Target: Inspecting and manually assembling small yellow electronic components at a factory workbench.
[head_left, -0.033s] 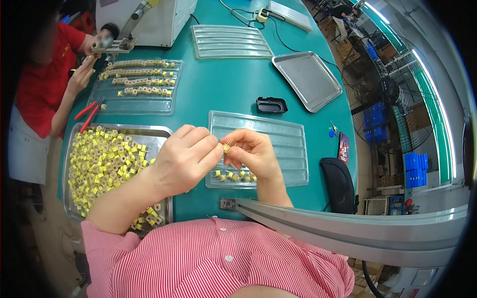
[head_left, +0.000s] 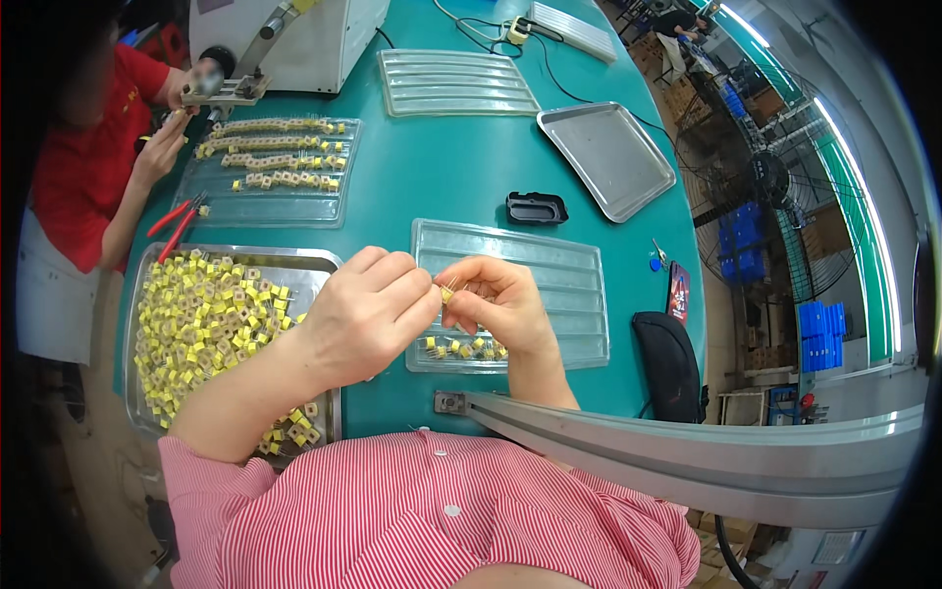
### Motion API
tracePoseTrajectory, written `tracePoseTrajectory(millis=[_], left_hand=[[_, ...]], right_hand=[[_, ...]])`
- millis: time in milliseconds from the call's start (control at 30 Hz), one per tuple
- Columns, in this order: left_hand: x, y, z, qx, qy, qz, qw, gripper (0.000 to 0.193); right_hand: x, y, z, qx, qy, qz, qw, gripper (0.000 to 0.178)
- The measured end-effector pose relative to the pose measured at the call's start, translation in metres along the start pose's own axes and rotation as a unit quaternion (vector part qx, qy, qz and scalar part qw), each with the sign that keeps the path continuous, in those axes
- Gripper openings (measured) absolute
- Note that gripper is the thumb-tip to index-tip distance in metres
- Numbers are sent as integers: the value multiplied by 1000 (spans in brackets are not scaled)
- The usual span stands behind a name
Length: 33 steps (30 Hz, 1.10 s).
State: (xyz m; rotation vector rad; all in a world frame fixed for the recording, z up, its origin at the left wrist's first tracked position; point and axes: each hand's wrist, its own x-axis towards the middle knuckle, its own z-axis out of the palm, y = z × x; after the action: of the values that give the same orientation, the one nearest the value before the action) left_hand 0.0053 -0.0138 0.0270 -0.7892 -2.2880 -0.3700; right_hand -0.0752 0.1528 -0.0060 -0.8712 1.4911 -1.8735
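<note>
A small yellow component with thin wire leads [head_left: 447, 294] is pinched between the thumb and forefinger of my right hand [head_left: 502, 302]. My left hand [head_left: 371, 309] is closed right beside it, fingertips meeting the component's left side; what they grip is hidden behind the knuckles. Both hands hover over the left part of a clear ribbed tray [head_left: 559, 285]. Along that tray's near edge lies a row of similar yellow components [head_left: 463, 348]. Under my left forearm, a metal tray [head_left: 316, 263] holds a heap of yellow and tan components [head_left: 201, 329].
At the left, a person in red [head_left: 83, 187] works by a machine [head_left: 294, 44]. Red-handled pliers [head_left: 179, 228] lie by a filled ribbed tray [head_left: 265, 208]. Farther off are a black holder [head_left: 537, 208] and a metal tray [head_left: 608, 162]. A metal rail [head_left: 687, 447] crosses near my right arm.
</note>
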Motion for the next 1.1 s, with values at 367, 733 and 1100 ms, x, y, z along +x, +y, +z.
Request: tracePoseTrajectory(millis=[367,733,1100], left_hand=[[-9,-10,2,-6,-47,-11,999,13],[-17,-9,13,23,-11,-76,997,14],[-18,-12,18,37,-11,-89,995,14]], right_hand=[[5,2,-1,-17,-28,110,993,15],[9,16,12,103,100,129,981,10],[11,17,11,26,119,108,987,19]])
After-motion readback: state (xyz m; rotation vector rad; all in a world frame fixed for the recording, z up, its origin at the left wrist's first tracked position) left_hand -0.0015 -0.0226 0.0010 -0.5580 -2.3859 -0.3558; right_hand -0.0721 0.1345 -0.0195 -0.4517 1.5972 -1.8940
